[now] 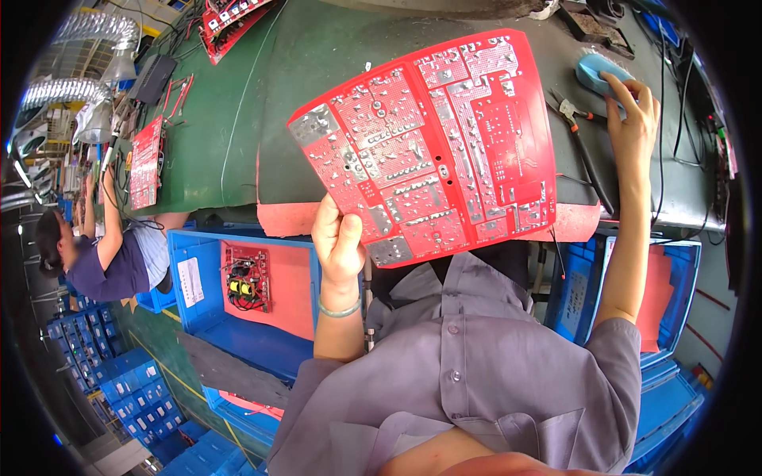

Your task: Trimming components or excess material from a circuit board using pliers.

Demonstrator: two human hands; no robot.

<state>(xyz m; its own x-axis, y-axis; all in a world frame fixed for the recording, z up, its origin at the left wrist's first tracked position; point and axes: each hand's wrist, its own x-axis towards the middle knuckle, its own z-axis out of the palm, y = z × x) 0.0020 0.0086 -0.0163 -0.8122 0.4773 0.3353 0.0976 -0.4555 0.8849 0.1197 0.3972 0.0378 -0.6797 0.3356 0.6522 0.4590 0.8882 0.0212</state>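
My left hand [339, 238] grips the lower left corner of a large red circuit board [468, 151], thumb on the near face. The board is tilted up over the bench edge, its soldered side with silvery joints facing me. At the upper right, my right hand [635, 119] has its fingers on a light-blue brush [594, 73] with pale bristles, which lies at the bench top. Just left of that hand are cutters [565, 109] with black and orange handles, partly beside the board's right edge.
Below the bench, a blue crate [246, 321] holds a red board with components [247, 278]. Another blue crate [573, 297] stands at the right. More red boards [146, 163] lie on the green bench [230, 119]. A co-worker [111, 258] sits at the left, near flexible ducts [67, 93].
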